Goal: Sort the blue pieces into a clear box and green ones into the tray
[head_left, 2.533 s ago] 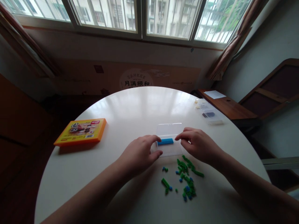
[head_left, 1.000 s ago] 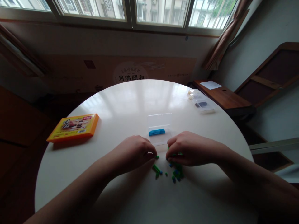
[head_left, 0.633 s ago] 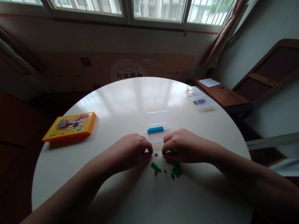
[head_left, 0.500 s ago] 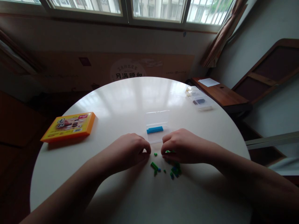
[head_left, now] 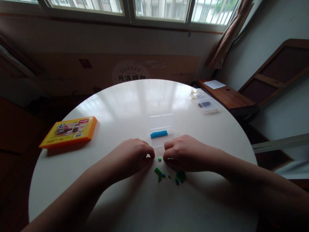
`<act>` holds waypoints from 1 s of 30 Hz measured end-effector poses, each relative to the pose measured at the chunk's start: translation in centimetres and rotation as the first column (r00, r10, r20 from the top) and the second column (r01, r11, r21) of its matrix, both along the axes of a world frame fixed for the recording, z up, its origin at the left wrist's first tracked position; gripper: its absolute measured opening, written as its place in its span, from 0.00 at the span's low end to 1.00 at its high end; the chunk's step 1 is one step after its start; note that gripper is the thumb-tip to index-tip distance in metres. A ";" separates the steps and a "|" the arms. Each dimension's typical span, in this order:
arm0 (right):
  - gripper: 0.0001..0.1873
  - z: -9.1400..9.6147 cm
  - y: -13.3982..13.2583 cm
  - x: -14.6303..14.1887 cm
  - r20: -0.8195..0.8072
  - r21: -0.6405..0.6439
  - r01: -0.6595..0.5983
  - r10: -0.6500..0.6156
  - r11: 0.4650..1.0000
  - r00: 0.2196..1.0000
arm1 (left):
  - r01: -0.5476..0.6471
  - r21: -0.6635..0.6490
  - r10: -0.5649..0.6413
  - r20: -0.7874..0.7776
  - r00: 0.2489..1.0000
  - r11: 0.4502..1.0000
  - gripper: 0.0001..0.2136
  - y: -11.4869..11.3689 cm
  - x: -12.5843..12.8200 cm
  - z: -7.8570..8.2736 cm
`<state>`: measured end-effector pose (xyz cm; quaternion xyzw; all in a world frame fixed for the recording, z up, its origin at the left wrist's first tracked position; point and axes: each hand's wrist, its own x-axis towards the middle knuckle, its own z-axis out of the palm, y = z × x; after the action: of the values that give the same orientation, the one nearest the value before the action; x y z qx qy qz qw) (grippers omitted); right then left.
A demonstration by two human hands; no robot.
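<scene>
see small bricks point(head_left: 180, 176) loose on the table point(head_left: 116, 112), too clumped to count, with one green bit point(head_left: 159, 159) between left hand point(head_left: 136, 153) and right hand point(head_left: 183, 149), both curled near to a pinch, cannot tell if gripping anything. could scatter bricks by brushing the pile with the right wrist, or drop a tiny one through a loose pinch. count two hands, one blue strip point(head_left: 158, 134) (maybe two) in one open case point(head_left: 158, 142), one orange box point(head_left: 70, 130), and farther cases point(head_left: 209, 107) of unclear number.

Fingers point(head_left: 150, 150) near green pieces point(head_left: 158, 171), blue strip point(head_left: 158, 134), round white table point(head_left: 120, 111)
</scene>
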<state>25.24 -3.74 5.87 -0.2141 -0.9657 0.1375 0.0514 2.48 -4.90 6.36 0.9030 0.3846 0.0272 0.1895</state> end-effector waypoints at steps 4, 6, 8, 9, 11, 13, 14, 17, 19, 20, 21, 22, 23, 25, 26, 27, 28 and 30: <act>0.06 -0.2 0.2 0.2 -0.031 -0.035 0.002 -0.003 0.999 1.000 | -0.008 0.003 0.008 0.002 1.000 1.000 0.09 0.0 0.0 0.0; 0.06 -0.2 0.3 0.3 -0.030 -0.045 0.005 -0.007 0.999 1.000 | 0.000 0.003 0.000 0.016 1.000 1.000 0.09 0.0 0.0 -0.1; 0.06 0.1 0.5 0.7 -0.032 -0.060 0.005 -0.007 0.998 0.999 | 0.010 0.007 -0.010 0.038 0.999 1.000 0.09 0.1 -0.1 -0.2; 0.07 0.3 0.5 1.0 -0.037 -0.075 0.004 -0.006 0.997 0.999 | 0.013 0.011 -0.013 0.046 0.999 1.000 0.10 0.1 -0.2 -0.3; 0.08 1.0 0.5 1.6 -0.044 -0.124 -0.005 0.000 0.992 0.999 | 0.013 0.024 -0.015 0.061 0.998 1.000 0.10 0.1 -0.2 -0.3; 0.10 1.7 0.4 2.3 -0.024 -0.191 -0.042 0.039 0.981 0.999 | 0.015 0.034 -0.017 0.080 0.997 0.999 0.09 -0.1 -0.1 -0.2; 0.10 2.0 0.3 2.6 -0.005 -0.230 -0.065 0.066 0.971 0.998 | 0.021 0.035 -0.024 0.090 0.996 0.999 0.09 -0.2 -0.1 -0.1; 0.09 2.5 0.1 3.0 0.055 -0.296 -0.113 0.135 0.948 0.989 | 0.066 0.024 -0.068 0.102 0.992 0.998 0.09 -0.8 0.3 0.0; 0.08 2.4 0.0 3.0 0.081 -0.302 -0.131 0.162 0.944 0.983 | 0.105 0.015 -0.106 0.106 0.989 0.994 0.08 -1.1 0.6 0.0; 0.08 2.3 -0.1 2.9 0.090 -0.300 -0.132 0.166 0.945 0.982 | 0.120 0.012 -0.121 0.109 0.987 0.993 0.08 -1.2 0.8 0.0; 0.08 2.2 -0.1 2.8 0.097 -0.297 -0.130 0.165 0.946 0.982 | 0.130 0.012 -0.131 0.111 0.985 0.991 0.08 -1.3 0.9 0.0; 0.08 2.1 -0.1 2.8 0.104 -0.293 -0.124 0.160 0.948 0.982 | 0.136 0.012 -0.136 0.110 0.985 0.991 0.08 -1.4 0.9 0.0; 0.07 2.0 -0.1 2.7 0.111 -0.286 -0.114 0.151 0.951 0.982 | 0.140 0.011 -0.140 0.108 0.984 0.990 0.08 -1.5 1.0 -0.1; 0.06 1.9 0.0 2.8 0.124 -0.264 -0.091 0.128 0.960 0.984 | 0.137 0.012 -0.138 0.103 0.985 0.990 0.09 -1.5 1.1 -0.1; 0.06 1.9 0.0 2.8 0.129 -0.251 -0.080 0.115 0.965 0.985 | 0.134 0.013 -0.135 0.101 0.986 0.991 0.09 -1.5 1.1 -0.1; 0.07 2.0 0.1 2.9 0.134 -0.237 -0.066 0.100 0.969 0.986 | 0.132 0.016 -0.133 0.101 0.986 0.991 0.09 -1.5 1.0 -0.1; 0.07 2.1 0.1 3.0 0.142 -0.224 -0.051 0.084 0.973 0.986 | 0.131 0.020 -0.132 0.102 0.986 0.991 0.08 -1.5 1.0 -0.1; 0.07 2.3 0.3 3.1 0.155 -0.204 -0.019 0.051 0.979 0.987 | 0.134 0.024 -0.136 0.105 0.985 0.991 0.08 -1.5 1.0 -0.1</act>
<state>28.30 -3.48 8.17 -0.2115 -0.9514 0.2183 -0.0505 3.48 -6.43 6.25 0.9258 0.3118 0.0655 0.2036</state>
